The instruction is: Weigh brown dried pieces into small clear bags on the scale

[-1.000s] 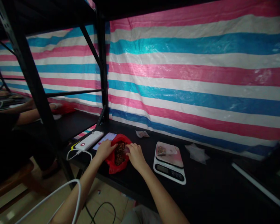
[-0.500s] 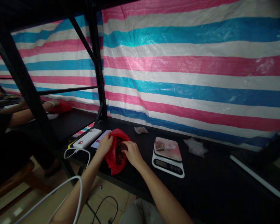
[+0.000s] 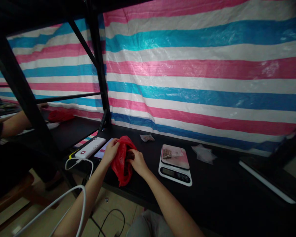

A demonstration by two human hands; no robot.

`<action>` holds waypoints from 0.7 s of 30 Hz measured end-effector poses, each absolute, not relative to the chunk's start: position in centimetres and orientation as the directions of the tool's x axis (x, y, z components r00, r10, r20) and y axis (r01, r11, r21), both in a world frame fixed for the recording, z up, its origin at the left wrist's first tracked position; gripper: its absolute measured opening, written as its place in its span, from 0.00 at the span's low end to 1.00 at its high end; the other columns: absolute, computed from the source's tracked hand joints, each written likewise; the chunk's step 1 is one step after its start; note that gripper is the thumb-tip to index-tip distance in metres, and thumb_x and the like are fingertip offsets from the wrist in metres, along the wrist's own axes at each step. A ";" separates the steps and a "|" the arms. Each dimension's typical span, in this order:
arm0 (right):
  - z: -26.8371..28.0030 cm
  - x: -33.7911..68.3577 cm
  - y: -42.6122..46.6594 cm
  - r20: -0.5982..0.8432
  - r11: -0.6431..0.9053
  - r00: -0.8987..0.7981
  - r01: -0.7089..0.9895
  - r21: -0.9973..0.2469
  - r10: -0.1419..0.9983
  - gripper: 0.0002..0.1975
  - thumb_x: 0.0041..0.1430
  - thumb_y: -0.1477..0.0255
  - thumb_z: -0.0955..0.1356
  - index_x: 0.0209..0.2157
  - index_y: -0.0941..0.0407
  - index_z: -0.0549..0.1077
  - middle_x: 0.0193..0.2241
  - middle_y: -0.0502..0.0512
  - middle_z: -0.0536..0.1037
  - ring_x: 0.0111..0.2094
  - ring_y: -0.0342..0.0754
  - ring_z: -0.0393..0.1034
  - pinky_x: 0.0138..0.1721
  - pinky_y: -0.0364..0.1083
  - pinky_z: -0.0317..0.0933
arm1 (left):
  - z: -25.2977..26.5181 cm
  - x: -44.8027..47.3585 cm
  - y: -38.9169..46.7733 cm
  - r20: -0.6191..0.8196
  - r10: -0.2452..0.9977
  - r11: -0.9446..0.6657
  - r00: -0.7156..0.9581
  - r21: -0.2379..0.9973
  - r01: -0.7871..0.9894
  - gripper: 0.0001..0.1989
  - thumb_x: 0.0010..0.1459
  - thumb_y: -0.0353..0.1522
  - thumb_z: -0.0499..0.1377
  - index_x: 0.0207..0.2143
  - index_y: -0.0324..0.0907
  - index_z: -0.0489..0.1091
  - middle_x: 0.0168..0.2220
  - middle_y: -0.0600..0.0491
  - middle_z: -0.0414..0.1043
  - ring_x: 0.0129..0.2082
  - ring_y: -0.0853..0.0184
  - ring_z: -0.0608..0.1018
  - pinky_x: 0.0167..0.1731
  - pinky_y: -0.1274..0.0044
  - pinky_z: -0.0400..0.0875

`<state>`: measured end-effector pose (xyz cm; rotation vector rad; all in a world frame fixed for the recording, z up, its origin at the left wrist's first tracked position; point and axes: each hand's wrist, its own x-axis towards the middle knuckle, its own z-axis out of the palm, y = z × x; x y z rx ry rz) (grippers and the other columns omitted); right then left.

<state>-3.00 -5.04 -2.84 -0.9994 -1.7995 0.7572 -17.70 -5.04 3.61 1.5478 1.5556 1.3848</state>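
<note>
Red plastic, the bag (image 3: 122, 166) sits left on the black surface (image 3: 212, 187), close to its near edge; my left fingers (image 3: 115, 141) grip its rim, probably to keep the mouth from sagging shut around my right fingers (image 3: 131, 153). Those curl inside, partly hidden; I can't tell whether they hold anything. Rightward, the scale (image 3: 175, 164) lies flat, seemingly for steadiness beneath a clear packet (image 3: 170, 153).
</note>
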 end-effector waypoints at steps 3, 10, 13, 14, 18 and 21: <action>-3.1 -3.2 -4.8 0.374 0.419 -0.236 0.187 -0.888 0.897 0.19 0.40 0.81 0.68 0.38 0.56 0.71 0.33 0.53 0.77 0.34 0.47 0.72 0.38 0.47 0.66 | 3.4 -17.8 -4.8 0.283 0.940 -0.188 -0.189 0.895 0.405 0.14 0.44 0.37 0.50 0.30 0.37 0.68 0.28 0.50 0.72 0.30 0.63 0.73 0.31 0.74 0.67; -1.9 -3.0 -5.3 0.358 0.376 -0.215 0.052 -0.925 0.909 0.17 0.39 0.76 0.71 0.36 0.57 0.71 0.34 0.53 0.77 0.34 0.48 0.72 0.38 0.48 0.66 | 3.8 -20.4 -4.6 0.291 0.949 -0.106 -0.117 0.648 0.754 0.16 0.51 0.34 0.45 0.37 0.38 0.67 0.36 0.46 0.72 0.39 0.60 0.73 0.42 0.71 0.64; -0.6 -2.0 -5.9 0.412 0.417 -0.234 -0.027 -0.908 0.881 0.17 0.40 0.74 0.71 0.37 0.57 0.71 0.37 0.54 0.76 0.37 0.47 0.72 0.40 0.48 0.65 | 5.1 -20.8 -5.5 0.353 0.927 -0.080 -0.125 0.514 0.854 0.17 0.53 0.32 0.46 0.42 0.36 0.65 0.41 0.43 0.70 0.42 0.59 0.71 0.44 0.69 0.62; 0.0 -1.4 -6.1 0.434 0.437 -0.243 -0.045 -0.898 0.868 0.17 0.40 0.73 0.71 0.37 0.56 0.71 0.37 0.54 0.76 0.37 0.48 0.71 0.41 0.48 0.64 | 5.6 -20.5 -6.1 0.403 0.905 -0.081 -0.135 0.477 0.875 0.18 0.52 0.31 0.47 0.45 0.35 0.63 0.43 0.42 0.68 0.45 0.58 0.70 0.45 0.69 0.62; 2.6 3.1 -6.4 0.488 0.500 -0.173 0.026 -0.866 0.855 0.19 0.42 0.70 0.71 0.40 0.55 0.70 0.38 0.53 0.76 0.39 0.49 0.70 0.42 0.48 0.62 | 7.5 -16.0 -8.5 0.619 0.776 -0.254 -0.119 0.479 0.840 0.24 0.50 0.25 0.48 0.52 0.38 0.54 0.47 0.45 0.65 0.48 0.60 0.67 0.48 0.68 0.59; 4.5 8.5 -5.9 0.516 0.511 0.030 0.093 -0.854 0.856 0.21 0.44 0.69 0.70 0.43 0.55 0.68 0.41 0.55 0.75 0.39 0.49 0.70 0.39 0.47 0.62 | 7.5 -10.8 -9.1 0.671 0.737 -0.517 0.080 0.483 0.707 0.17 0.55 0.28 0.46 0.48 0.39 0.57 0.47 0.47 0.65 0.47 0.63 0.68 0.48 0.71 0.60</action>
